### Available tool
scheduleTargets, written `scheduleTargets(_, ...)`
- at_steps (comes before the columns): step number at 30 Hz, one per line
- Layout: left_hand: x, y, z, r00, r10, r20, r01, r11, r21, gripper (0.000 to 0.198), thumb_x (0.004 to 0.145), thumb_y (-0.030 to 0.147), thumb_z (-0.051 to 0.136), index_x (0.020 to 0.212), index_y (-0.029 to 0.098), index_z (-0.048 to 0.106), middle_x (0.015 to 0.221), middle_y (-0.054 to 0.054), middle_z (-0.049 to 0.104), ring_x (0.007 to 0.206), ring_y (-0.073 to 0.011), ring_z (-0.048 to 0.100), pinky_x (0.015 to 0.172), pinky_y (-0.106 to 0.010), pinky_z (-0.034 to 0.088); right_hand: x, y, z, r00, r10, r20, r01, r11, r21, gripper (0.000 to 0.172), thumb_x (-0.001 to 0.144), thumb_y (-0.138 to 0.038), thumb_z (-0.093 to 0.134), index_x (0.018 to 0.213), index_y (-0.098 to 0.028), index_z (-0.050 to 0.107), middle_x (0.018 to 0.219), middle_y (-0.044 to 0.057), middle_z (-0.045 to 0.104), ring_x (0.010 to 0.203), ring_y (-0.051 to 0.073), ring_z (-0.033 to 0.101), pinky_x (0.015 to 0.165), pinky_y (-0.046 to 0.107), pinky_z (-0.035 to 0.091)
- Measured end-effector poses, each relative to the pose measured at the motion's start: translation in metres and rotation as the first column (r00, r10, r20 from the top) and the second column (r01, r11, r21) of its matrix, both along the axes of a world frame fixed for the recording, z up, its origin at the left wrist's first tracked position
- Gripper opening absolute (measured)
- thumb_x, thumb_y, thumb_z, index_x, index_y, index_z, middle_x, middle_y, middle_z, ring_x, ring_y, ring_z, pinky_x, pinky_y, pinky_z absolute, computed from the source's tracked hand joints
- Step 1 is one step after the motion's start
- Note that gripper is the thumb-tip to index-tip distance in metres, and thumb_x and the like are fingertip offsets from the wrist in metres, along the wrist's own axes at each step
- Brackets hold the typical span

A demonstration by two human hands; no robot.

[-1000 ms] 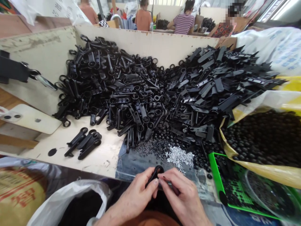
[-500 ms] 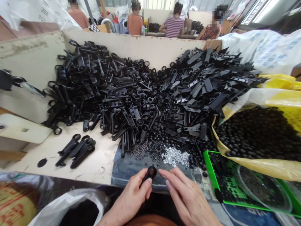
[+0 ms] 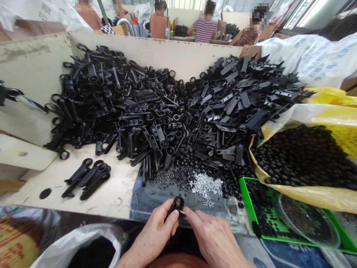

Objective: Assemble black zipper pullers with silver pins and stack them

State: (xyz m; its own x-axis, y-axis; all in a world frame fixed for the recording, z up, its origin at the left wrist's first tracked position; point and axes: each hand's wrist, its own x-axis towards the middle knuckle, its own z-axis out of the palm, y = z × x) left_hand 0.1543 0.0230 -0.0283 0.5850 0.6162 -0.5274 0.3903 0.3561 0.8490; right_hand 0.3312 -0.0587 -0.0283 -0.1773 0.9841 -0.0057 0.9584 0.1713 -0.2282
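My left hand (image 3: pixel 164 225) is closed round a black plastic handle-like part (image 3: pixel 178 202) with a ring at its upper end. The ring points up and away from me, and the lower body is hidden in my fingers. Beside the ring, my right hand (image 3: pixel 208 227) is closed, its fingertips at a small silver metal pin (image 3: pixel 182 212) against the side of the part. Just beyond my hands lies a heap of silver pins (image 3: pixel 206 184), some strewn toward me. Small dark springs or pins (image 3: pixel 164 178) sit to its left.
Behind rises a big pile of black ringed parts (image 3: pixel 111 96) and flat black pieces (image 3: pixel 240 89). A few black parts (image 3: pixel 95 176) lie at left. At right are a green tray (image 3: pixel 244 201) and a yellow bag (image 3: pixel 301 191) of black balls. Several people (image 3: pixel 205 29) sit beyond the partition.
My right hand has come in to the ringed part, now with a pin at its fingertips. Some silver pins have spread toward me. My left hand keeps its hold.
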Motion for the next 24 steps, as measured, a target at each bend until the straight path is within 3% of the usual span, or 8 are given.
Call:
scheduleTargets(9,0.003,-0.005,-0.016,0.998,0.061,-0.009,-0.06,0.994,0.093,0.031,0.101,0.048,0.048,0.095,0.018,0.059,0.057,0.008,0.043,0.051,-0.0101,0.032,0.048,-0.023,0.023,-0.01,-0.01,-0.013,0.988,-0.144,-0.054,0.148,0.987,0.058,0.048,0.084,-0.001,0.057,0.125,-0.026,0.067,0.071,0.001,0.072,0.052,0.015,0.066,0.046,0.026,0.035)
scheduleTargets(15,0.006,-0.007,-0.026,0.984,0.175,0.032,-0.175,0.985,0.006,0.036,0.094,0.054,0.057,0.092,0.018,0.062,0.059,0.007,0.049,0.051,-0.0095,0.036,0.049,-0.021,0.029,-0.016,-0.005,-0.008,0.985,-0.1,0.139,0.096,0.995,0.032,0.062,0.072,0.004,0.059,0.131,-0.015,0.063,0.08,0.003,0.072,0.063,0.018,0.069,0.048,0.027,0.042)
scheduleTargets(18,0.007,-0.007,-0.031,0.978,0.201,0.051,-0.199,0.979,-0.042,0.036,0.093,0.053,0.058,0.092,0.018,0.063,0.058,0.006,0.05,0.052,-0.0102,0.042,0.052,-0.021,0.033,-0.019,-0.001,-0.005,0.978,-0.083,0.189,0.073,0.996,0.059,0.061,0.071,0.004,0.061,0.131,-0.009,0.061,0.082,0.005,0.071,0.069,0.022,0.07,0.048,0.029,0.047)
scheduleTargets(24,0.008,-0.013,-0.042,0.945,0.321,0.055,-0.311,0.94,-0.138,0.04,0.088,0.056,0.065,0.102,0.019,0.065,0.062,0.006,0.05,0.055,-0.0102,0.045,0.052,-0.02,0.036,-0.031,0.005,0.002,0.947,-0.057,0.315,0.047,0.998,0.039,0.047,0.076,0.004,0.061,0.122,-0.001,0.064,0.075,0.009,0.069,0.059,0.024,0.068,0.042,0.03,0.051)
